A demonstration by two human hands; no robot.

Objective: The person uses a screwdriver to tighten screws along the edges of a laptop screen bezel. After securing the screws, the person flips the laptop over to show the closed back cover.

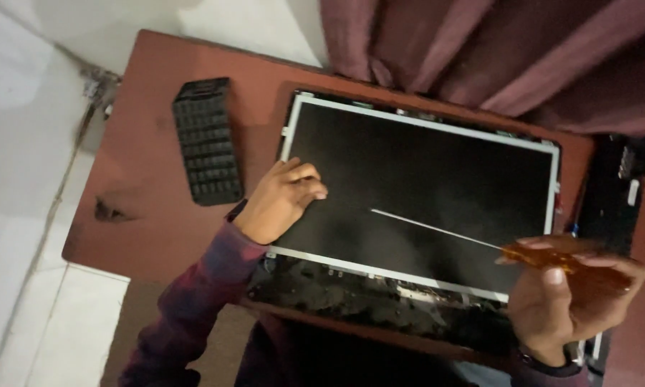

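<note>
Bare display panel on a small brown table, one hand steadying it, the other working a long screwdriver.

Head view: the dark screen panel [422, 193], stripped of its bezel, lies flat across the table [143, 215], filling the middle out to three o'clock, likely laid face up so its metal edge frame can be reached. The left hand [279, 201] rests at about nine o'clock on the panel's left edge, fingers loosely curled with the knuckles down on the glass, grasping nothing; I'd judge it is there to keep the panel from sliding. The right hand [573, 297], at four o'clock, is wrapped tight around the amber handle of the screwdriver [480, 240], whose thin shaft reaches toward the panel's centre. A black keypad-like block [206, 141] sits apart at ten o'clock.
</note>
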